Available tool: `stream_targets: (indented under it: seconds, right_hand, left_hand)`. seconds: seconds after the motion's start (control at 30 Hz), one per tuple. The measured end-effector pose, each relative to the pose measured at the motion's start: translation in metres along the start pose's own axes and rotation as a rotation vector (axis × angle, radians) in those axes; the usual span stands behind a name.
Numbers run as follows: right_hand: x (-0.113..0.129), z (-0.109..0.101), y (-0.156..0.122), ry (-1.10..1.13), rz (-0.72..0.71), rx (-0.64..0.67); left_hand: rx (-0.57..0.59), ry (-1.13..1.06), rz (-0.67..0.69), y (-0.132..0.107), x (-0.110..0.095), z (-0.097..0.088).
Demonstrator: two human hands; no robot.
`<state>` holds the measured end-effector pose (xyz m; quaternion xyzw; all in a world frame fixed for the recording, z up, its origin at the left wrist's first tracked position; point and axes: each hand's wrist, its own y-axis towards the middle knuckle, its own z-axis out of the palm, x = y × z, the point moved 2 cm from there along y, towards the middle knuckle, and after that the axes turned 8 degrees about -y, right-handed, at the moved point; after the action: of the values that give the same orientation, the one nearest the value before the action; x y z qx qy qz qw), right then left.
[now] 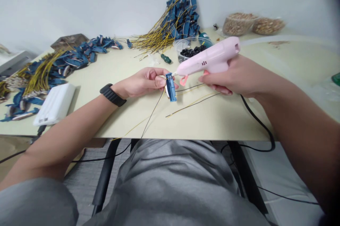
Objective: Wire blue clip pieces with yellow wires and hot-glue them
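Grey, creased fabric clothing (172, 187) is covering my body nearest the view, below the front edge of a pale yellow, flat tabletop (207, 125). Beyond that edge, a blue, narrow, trough-shaped plastic part (171, 88) is sitting in the grasp of my left hand (147, 81), near the middle of the view. Its long axis is running roughly away from my body, with the near end leaning slightly right. A white, curved piece (167, 92) is showing along its left side.

Of my 2 hands, the left is the nearer: its thumb and fingers are pinching the part toward its far end. My right hand (233, 77) is standing apart, to the right, its fingers gripping the handle of a pale pink plastic glue gun (209, 58). How firmly they are squeezing, I cannot tell.

The barrel is slanting down to the left, and its nozzle tip (174, 74) is pointing at the far end of the part. Whether the tip is touching or lying just beside it, I cannot tell.
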<state>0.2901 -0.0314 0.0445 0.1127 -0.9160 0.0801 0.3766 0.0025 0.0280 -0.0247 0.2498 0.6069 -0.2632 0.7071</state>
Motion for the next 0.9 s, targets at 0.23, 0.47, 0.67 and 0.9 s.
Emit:
stream_targets:
  seconds: [0.23, 0.47, 0.67, 0.9]
  right_hand:
    - [0.0023, -0.0001, -0.0026, -0.006, 0.01, 0.007]
    - [-0.0001, -0.0004, -0.0025, 0.015, -0.007, 0.038]
    - [0.0005, -0.0013, -0.003, -0.008, -0.015, 0.06]
    - [-0.0044, -0.0009, -0.0022, -0.032, -0.02, 0.055]
  left_hand:
    - [0.075, -0.009, 0.003, -0.0009, -0.0006, -0.0021]
    - [0.102, -0.087, 0.01, -0.0001, -0.0011, 0.0001]
    - [0.072, -0.103, 0.005, -0.0008, -0.0032, 0.003]
    - [0.08, -0.116, 0.017, -0.0001, -0.0045, 0.0045]
